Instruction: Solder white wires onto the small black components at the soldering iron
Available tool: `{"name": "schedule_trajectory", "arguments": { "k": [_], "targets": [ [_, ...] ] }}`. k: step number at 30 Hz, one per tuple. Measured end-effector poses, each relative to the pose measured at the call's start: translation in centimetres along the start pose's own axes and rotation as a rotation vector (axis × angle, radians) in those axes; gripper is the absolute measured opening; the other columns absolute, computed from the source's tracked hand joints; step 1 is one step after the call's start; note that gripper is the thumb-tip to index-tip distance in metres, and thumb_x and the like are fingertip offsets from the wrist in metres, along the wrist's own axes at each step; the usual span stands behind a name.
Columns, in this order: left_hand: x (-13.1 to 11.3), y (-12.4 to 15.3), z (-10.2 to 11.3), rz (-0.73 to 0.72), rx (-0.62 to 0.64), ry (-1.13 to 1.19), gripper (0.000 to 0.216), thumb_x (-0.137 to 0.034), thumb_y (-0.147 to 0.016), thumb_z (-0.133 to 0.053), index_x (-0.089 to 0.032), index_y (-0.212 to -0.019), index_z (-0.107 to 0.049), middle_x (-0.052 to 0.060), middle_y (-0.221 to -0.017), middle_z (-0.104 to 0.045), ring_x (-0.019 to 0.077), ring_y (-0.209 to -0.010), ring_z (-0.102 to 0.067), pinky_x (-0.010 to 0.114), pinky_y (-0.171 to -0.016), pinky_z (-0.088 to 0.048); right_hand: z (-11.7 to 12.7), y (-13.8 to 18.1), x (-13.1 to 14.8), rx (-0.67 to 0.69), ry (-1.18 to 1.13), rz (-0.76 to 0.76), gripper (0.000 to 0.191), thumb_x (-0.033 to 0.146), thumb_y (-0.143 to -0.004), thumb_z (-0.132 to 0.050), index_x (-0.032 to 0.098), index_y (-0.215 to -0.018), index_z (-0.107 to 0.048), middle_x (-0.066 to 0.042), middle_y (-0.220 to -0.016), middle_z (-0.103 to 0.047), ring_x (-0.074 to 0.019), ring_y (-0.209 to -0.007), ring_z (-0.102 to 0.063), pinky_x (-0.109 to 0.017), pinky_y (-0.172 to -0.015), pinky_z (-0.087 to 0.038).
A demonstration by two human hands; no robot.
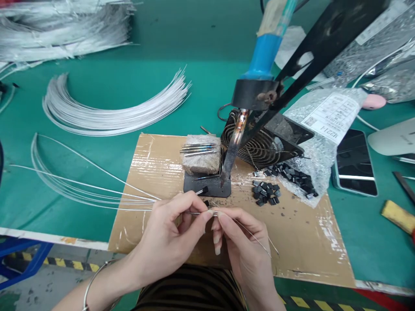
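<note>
Thin white wires [142, 201] are laid in a loose curve left of both hands, across the green mat [81, 237] and onto a cardboard sheet [308, 246], and are lost to view behind the left hand [173, 233]. Above them, a thick curved wire bundle [110, 114] is set on the mat. By the left hand, a fine strand [215, 214] is pinched between thumb and forefinger; whether the other wires are also gripped cannot be told. Beyond its knuckles, a pale block [201, 162] topped with metal rods is seen, with a soldering iron [238, 129] clamped beside it. By the right hand [244, 237], the same strand is pinched just beside the left fingertips, and two fine ends are left trailing past the palm. Farther right, small black connectors [266, 193] are heaped on the cardboard near a plastic bag [319, 151].
</note>
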State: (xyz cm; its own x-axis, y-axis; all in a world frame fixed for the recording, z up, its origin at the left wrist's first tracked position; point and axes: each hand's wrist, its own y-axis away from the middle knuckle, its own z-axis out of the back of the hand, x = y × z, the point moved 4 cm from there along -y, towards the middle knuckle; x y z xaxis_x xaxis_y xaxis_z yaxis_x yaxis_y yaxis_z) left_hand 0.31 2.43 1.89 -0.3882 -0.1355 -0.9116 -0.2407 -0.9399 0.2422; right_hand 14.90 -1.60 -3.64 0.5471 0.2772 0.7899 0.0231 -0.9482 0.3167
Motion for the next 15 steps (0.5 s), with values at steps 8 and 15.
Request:
{"name": "schedule_trajectory", "arguments": {
  "k": [8, 15],
  "targets": [
    [-0.09, 0.16, 0.03, -0.027, 0.01, -0.026, 0.024, -0.025, -0.097, -0.061, -0.019, -0.075, -0.065, -0.002, -0.058, -0.057, 0.0116, -0.052, -0.047, 0.026, -0.051, -0.035, -0.48, -0.01, 0.51, -0.073, -0.071, -0.078, 0.014, 0.033, -0.085, -0.088, 0.02, -0.082, -0.088, -0.001, -0.062, -0.072, -0.0087, -0.046, -0.06, -0.015, -0.041, -0.054],
    [0.36, 0.24, -0.09, 0.013, 0.015, -0.002, 0.024, -0.026, -0.095, -0.06, -0.02, -0.072, -0.063, -0.005, -0.056, -0.046, 0.0113, -0.051, -0.037, 0.027, -0.048, -0.026, -0.32, 0.13, 0.13, -0.064, -0.091, -0.158, 0.016, 0.034, -0.086, -0.087, 0.018, -0.083, -0.087, -0.001, -0.061, -0.071, -0.0076, -0.047, -0.059, -0.014, -0.043, -0.052]
  ]
}}
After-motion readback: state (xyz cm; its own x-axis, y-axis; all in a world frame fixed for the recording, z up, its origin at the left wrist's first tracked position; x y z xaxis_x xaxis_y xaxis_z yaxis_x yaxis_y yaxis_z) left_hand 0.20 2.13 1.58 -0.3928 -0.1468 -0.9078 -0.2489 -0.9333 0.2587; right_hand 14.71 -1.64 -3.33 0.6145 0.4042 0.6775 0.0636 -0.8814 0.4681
